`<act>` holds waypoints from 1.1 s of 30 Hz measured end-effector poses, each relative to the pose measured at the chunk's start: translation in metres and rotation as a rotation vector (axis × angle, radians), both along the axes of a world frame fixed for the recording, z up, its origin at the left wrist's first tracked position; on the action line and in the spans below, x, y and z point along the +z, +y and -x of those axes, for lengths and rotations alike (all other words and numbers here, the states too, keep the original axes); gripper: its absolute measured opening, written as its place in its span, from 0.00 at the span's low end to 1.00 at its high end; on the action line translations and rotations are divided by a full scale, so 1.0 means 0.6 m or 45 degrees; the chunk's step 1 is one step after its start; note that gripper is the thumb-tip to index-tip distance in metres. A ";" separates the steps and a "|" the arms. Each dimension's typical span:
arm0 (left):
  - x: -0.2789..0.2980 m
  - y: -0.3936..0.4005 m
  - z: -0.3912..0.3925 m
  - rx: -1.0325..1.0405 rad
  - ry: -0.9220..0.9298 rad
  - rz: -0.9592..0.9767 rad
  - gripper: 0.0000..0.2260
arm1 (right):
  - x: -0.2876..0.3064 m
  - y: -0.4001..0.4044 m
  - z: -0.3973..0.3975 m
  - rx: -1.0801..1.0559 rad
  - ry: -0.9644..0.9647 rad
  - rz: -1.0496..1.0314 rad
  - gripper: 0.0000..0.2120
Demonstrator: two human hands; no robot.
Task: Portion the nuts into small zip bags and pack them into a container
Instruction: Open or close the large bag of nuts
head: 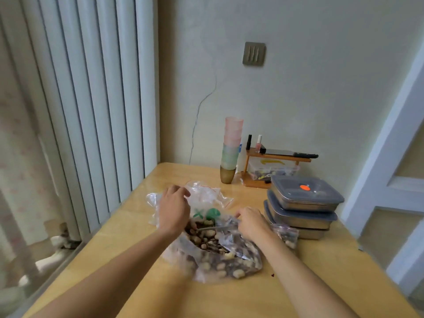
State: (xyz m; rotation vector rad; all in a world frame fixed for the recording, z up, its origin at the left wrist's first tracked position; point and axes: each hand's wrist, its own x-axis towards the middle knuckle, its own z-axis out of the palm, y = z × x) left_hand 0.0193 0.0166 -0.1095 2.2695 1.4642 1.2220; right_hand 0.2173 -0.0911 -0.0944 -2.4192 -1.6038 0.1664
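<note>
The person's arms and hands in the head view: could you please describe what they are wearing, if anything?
Both forearms are bare up to the bottom edge of the frame, with no sleeves in view. The left hand and the right hand wear no gloves, and no watch, bracelet or ring can be made out, though the picture is somewhat blurred.

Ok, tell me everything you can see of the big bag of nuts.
The big bag of nuts is clear, crumpled thin plastic with a green print near its mouth, lying slumped on the wooden table. It is open and holds mixed pale and dark nuts. The left hand and right hand work at its mouth; a metal utensil lies across the opening.
</note>
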 end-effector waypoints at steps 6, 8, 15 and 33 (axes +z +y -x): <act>-0.039 0.097 0.066 0.059 0.216 0.499 0.18 | 0.000 0.049 0.009 0.011 -0.191 0.176 0.15; -0.048 0.102 0.068 0.036 0.260 0.539 0.16 | 0.009 0.058 0.006 0.056 -0.226 0.192 0.13; -0.054 0.097 0.062 0.144 0.016 0.265 0.05 | -0.002 0.077 0.011 0.408 0.031 0.223 0.11; 0.061 -0.037 0.062 -0.499 -0.697 0.493 0.12 | 0.054 0.037 0.121 0.470 0.797 -0.265 0.09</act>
